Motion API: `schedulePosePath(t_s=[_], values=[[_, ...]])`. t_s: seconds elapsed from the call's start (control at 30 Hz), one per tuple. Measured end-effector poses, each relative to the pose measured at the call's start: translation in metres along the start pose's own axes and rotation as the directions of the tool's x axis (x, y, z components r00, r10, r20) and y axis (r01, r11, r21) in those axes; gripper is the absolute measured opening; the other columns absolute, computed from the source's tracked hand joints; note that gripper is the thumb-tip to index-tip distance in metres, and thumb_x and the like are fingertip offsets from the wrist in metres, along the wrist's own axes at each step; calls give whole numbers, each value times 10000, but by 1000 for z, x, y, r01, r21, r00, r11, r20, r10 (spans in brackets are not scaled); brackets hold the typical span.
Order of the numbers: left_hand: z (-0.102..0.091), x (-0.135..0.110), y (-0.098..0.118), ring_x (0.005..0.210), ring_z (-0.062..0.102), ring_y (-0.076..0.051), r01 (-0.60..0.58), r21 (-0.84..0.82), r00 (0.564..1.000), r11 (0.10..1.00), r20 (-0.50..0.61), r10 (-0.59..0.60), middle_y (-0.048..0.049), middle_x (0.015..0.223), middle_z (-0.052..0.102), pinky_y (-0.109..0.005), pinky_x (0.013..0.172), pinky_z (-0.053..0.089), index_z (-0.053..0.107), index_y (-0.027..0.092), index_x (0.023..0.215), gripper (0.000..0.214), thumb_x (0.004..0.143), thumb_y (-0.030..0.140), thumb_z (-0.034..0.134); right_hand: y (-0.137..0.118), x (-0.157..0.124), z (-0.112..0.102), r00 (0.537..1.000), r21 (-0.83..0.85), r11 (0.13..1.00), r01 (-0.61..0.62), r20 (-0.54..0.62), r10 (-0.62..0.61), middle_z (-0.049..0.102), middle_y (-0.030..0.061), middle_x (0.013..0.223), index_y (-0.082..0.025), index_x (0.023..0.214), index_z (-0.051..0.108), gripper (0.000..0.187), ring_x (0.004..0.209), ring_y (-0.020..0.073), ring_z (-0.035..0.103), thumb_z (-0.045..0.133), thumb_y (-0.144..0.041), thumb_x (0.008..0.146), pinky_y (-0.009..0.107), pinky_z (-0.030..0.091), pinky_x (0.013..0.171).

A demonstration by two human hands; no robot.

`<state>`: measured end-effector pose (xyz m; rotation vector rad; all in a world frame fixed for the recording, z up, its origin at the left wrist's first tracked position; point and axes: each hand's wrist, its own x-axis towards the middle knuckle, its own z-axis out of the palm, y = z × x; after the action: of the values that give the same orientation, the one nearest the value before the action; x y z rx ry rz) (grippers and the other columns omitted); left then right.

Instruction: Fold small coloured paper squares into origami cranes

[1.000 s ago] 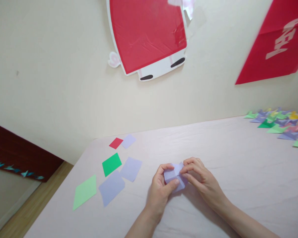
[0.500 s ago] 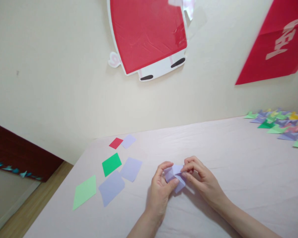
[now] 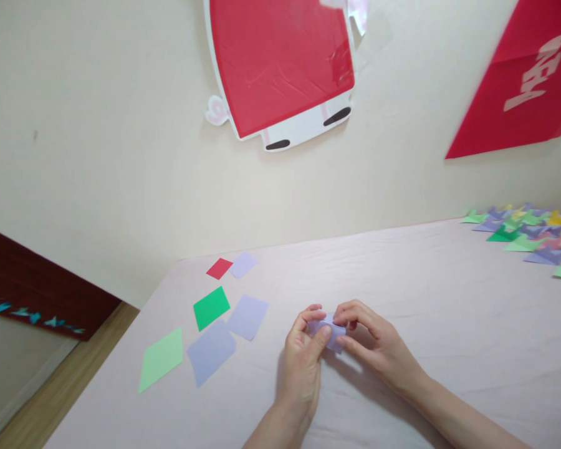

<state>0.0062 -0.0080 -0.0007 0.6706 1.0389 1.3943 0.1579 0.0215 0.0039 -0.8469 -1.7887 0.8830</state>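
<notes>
A small folded lavender paper [image 3: 328,328] is pinched between both my hands, just above the pale pink table [image 3: 449,312]. My left hand [image 3: 302,362] grips its left side with thumb and fingers closed on it. From the right, my right hand [image 3: 371,343] holds the other side, fingers curled over the top. Most of the paper is hidden by my fingers.
Flat paper squares lie to the left: a red one [image 3: 219,268], a dark green one [image 3: 210,307], a light green one [image 3: 161,358] and three lavender ones [image 3: 247,317]. Several folded coloured paper pieces [image 3: 533,234] sit at the far right. The table's left edge drops to a wooden floor [image 3: 51,399].
The lavender paper has been folded smaller between my hands. My fingers have closed in over it, so less of it shows than before.
</notes>
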Motion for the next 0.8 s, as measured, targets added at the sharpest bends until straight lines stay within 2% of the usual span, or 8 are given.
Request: schedulePosePath(t_s=[0.13,0.23,0.3,0.4,0.47,0.6,0.8], values=[[1,0,-2,1179,514,-246,-1,-35,999,999,32,2,-67,1262,543,-321,953,429,662,204,944,315,691,319,810,-1,-1,1,998,-52,997,-60,-28,58,674,42,863,-210,880,646,89,769,166,608,577,-260,907,275,487,692],[-1,0,-2,1171,518,-245,-34,33,998,999,46,33,-75,1262,538,-324,947,430,651,207,979,300,739,339,774,-1,-1,-1,996,-70,995,-73,-50,69,684,45,820,-208,828,656,139,733,170,617,559,-265,909,276,489,665],[-2,0,1,1160,518,-242,-104,212,994,972,43,98,-72,1273,523,-324,942,423,663,217,967,238,783,352,732,-2,-1,-2,996,-75,995,-72,-65,67,684,42,788,-208,799,657,164,718,173,620,559,-278,911,275,488,653],[-3,-1,9,1117,520,-233,-233,526,970,818,65,234,-57,1254,507,-328,931,410,697,240,901,126,822,338,687,-2,-1,-3,994,-79,993,-86,-79,80,680,34,763,-210,784,658,176,712,172,623,571,-298,910,267,484,653],[-4,0,14,1123,503,-238,-286,620,951,731,93,294,-50,1220,512,-340,951,395,708,255,856,85,832,329,676,-1,-2,-3,991,-76,992,-105,-87,98,685,29,755,-211,782,661,188,703,171,628,572,-318,908,261,487,649],[-6,0,17,1147,471,-242,-326,664,937,673,133,323,-41,1175,538,-364,994,370,707,276,830,73,855,323,658,0,-2,-2,986,-75,987,-145,-95,138,698,20,741,-212,802,676,210,676,167,636,559,-352,906,248,493,626],[-6,-2,15,1114,493,-244,-347,655,931,671,154,331,-52,1113,567,-371,961,395,690,263,843,83,871,326,644,-3,-1,-1,989,-76,989,-130,-75,125,678,22,740,-201,861,676,191,654,158,610,604,-378,877,250,504,633]])
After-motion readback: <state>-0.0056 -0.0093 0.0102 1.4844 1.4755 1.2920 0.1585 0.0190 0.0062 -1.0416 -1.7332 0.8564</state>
